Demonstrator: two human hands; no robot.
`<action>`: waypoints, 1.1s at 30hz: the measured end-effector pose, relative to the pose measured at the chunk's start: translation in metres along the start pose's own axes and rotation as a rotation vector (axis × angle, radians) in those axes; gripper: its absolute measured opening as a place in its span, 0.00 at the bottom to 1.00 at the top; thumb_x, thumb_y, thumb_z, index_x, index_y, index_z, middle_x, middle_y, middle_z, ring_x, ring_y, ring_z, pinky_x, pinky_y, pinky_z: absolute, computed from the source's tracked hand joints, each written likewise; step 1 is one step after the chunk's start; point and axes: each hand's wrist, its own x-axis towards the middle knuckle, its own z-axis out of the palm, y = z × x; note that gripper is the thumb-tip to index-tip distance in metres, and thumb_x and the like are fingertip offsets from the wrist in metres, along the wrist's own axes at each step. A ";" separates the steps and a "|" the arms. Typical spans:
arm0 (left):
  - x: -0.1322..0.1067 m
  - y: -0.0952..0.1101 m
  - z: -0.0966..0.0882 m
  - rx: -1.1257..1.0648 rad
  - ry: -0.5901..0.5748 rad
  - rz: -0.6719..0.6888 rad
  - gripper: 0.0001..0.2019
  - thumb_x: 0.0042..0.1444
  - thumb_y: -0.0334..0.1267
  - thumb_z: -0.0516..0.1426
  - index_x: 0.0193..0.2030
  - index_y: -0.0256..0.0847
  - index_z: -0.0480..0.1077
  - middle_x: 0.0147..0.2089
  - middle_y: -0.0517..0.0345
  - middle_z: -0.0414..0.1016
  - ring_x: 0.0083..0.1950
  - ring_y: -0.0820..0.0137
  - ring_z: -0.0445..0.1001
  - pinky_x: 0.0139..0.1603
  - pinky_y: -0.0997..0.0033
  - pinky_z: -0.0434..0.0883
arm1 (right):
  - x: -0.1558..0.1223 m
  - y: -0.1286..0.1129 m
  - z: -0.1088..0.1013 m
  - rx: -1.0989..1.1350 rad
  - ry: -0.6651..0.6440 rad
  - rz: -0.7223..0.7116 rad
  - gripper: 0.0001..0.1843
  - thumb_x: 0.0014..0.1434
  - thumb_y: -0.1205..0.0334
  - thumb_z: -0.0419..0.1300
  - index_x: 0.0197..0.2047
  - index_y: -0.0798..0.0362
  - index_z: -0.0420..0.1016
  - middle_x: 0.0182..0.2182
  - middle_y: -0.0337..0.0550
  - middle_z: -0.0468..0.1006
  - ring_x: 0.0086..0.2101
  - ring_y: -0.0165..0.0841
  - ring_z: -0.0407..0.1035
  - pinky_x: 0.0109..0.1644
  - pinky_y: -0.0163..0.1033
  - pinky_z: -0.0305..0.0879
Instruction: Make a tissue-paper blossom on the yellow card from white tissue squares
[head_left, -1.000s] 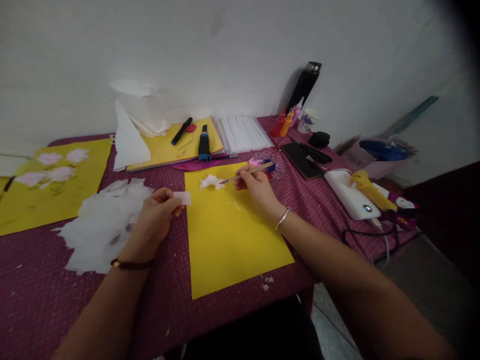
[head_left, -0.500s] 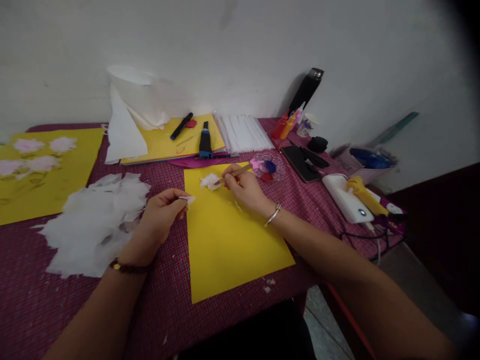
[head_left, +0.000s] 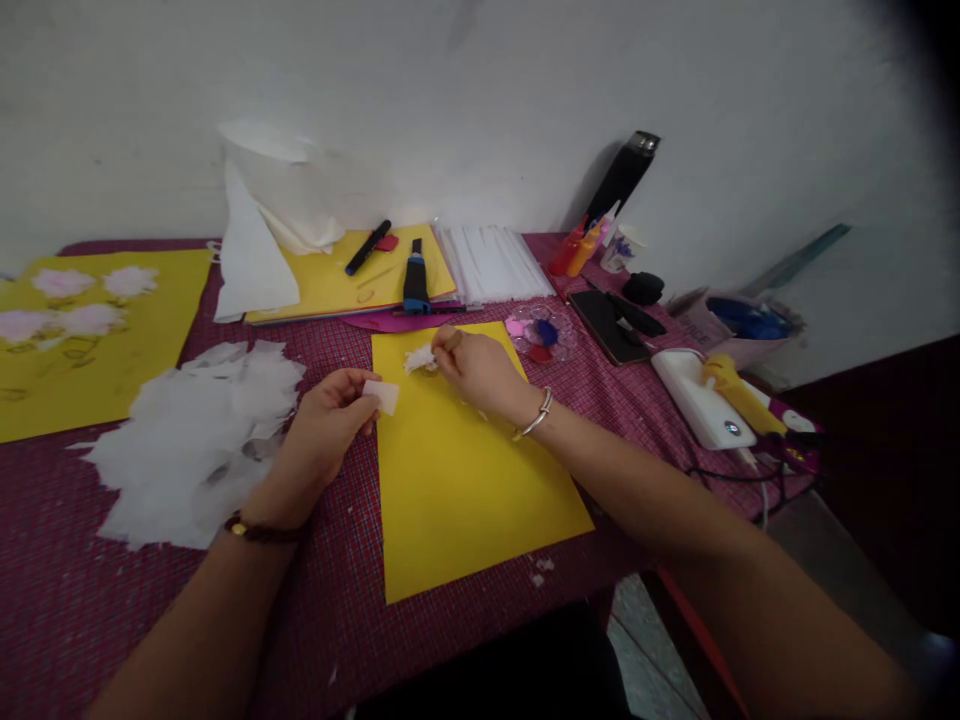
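My left hand (head_left: 334, 415) pinches a small pale square of tissue paper (head_left: 382, 396) at the left edge of the yellow sheet (head_left: 465, 490). Near the top of that sheet lies a ruffled white paper flower (head_left: 420, 358). My right hand (head_left: 480, 370) is closed beside the flower, its fingertips at the flower's right side. The wooden stick in its grip is mostly hidden by the fingers and seems turned almost end-on. A heap of white tissue squares (head_left: 195, 450) lies left of my left hand.
A paint palette (head_left: 564, 338) with pink, blue and red stands right of the sheet. Behind are a cutter knife (head_left: 415, 280), a black marker (head_left: 367, 248) and white strips (head_left: 495, 262). A phone (head_left: 600, 325) and a white power bank (head_left: 701, 400) lie right. Another yellow sheet (head_left: 142, 370) bears pink flowers.
The paper square in my left hand has turned its flat face to view. My right hand has rotated and shifted slightly left over the flower, so the stick's length no longer shows.
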 end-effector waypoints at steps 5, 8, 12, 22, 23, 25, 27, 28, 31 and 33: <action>0.001 -0.002 -0.001 -0.011 0.012 0.006 0.09 0.40 0.31 0.60 0.32 0.39 0.68 0.21 0.65 0.69 0.19 0.78 0.63 0.20 0.77 0.58 | 0.009 0.001 -0.013 0.124 0.011 -0.009 0.10 0.63 0.64 0.50 0.35 0.56 0.71 0.29 0.47 0.77 0.29 0.34 0.70 0.33 0.38 0.57; 0.001 0.000 -0.001 -0.015 -0.003 -0.006 0.10 0.39 0.31 0.61 0.33 0.38 0.70 0.21 0.64 0.70 0.20 0.77 0.63 0.20 0.77 0.59 | 0.009 0.016 -0.022 0.585 0.159 0.157 0.09 0.61 0.67 0.51 0.30 0.54 0.67 0.24 0.41 0.74 0.25 0.30 0.68 0.31 0.35 0.61; -0.001 0.003 -0.001 0.015 -0.030 -0.003 0.10 0.40 0.33 0.62 0.32 0.37 0.74 0.22 0.63 0.71 0.20 0.77 0.62 0.21 0.76 0.58 | -0.004 0.030 -0.021 1.082 0.247 0.366 0.06 0.59 0.67 0.54 0.29 0.53 0.67 0.18 0.35 0.70 0.20 0.25 0.66 0.27 0.31 0.64; 0.000 -0.002 -0.004 0.093 -0.008 0.010 0.07 0.45 0.39 0.63 0.26 0.38 0.73 0.20 0.63 0.67 0.21 0.76 0.61 0.24 0.76 0.58 | -0.030 0.027 -0.004 1.698 0.037 0.560 0.05 0.57 0.62 0.58 0.32 0.54 0.70 0.20 0.34 0.73 0.20 0.24 0.67 0.29 0.31 0.68; 0.000 -0.001 -0.004 0.105 -0.013 0.002 0.07 0.46 0.40 0.62 0.26 0.38 0.73 0.20 0.63 0.67 0.21 0.76 0.61 0.24 0.75 0.58 | -0.031 0.027 -0.003 1.735 0.018 0.560 0.05 0.57 0.62 0.58 0.32 0.54 0.70 0.20 0.34 0.73 0.21 0.25 0.67 0.30 0.32 0.68; -0.002 0.004 -0.003 0.155 0.015 -0.003 0.09 0.48 0.42 0.61 0.27 0.39 0.73 0.20 0.62 0.68 0.21 0.75 0.61 0.23 0.74 0.58 | -0.032 0.028 -0.002 1.777 0.002 0.545 0.04 0.57 0.61 0.58 0.32 0.53 0.69 0.19 0.33 0.72 0.21 0.26 0.67 0.31 0.33 0.69; -0.008 0.011 0.001 0.252 0.109 0.069 0.09 0.49 0.43 0.61 0.30 0.40 0.74 0.24 0.59 0.71 0.23 0.72 0.64 0.23 0.72 0.60 | -0.035 0.026 -0.003 1.762 0.020 0.510 0.05 0.56 0.60 0.58 0.33 0.52 0.69 0.20 0.33 0.72 0.21 0.26 0.67 0.32 0.34 0.69; -0.013 0.016 0.004 0.313 0.158 0.140 0.09 0.50 0.43 0.61 0.33 0.40 0.74 0.27 0.59 0.72 0.25 0.71 0.66 0.25 0.72 0.61 | -0.036 0.024 -0.004 1.730 0.049 0.481 0.05 0.56 0.60 0.58 0.32 0.52 0.69 0.20 0.33 0.72 0.22 0.26 0.67 0.32 0.34 0.69; -0.031 0.026 0.017 0.526 0.200 0.398 0.10 0.51 0.42 0.62 0.39 0.42 0.73 0.34 0.57 0.73 0.31 0.68 0.69 0.30 0.69 0.65 | -0.041 0.014 -0.010 1.568 0.182 0.346 0.06 0.56 0.59 0.59 0.32 0.52 0.70 0.21 0.34 0.73 0.23 0.26 0.68 0.32 0.33 0.67; -0.042 0.028 0.026 0.659 0.175 0.552 0.11 0.50 0.41 0.63 0.40 0.43 0.72 0.37 0.55 0.72 0.35 0.65 0.71 0.34 0.66 0.67 | -0.045 0.005 -0.016 1.442 0.249 0.245 0.06 0.57 0.58 0.59 0.32 0.52 0.70 0.22 0.34 0.72 0.24 0.26 0.68 0.33 0.34 0.66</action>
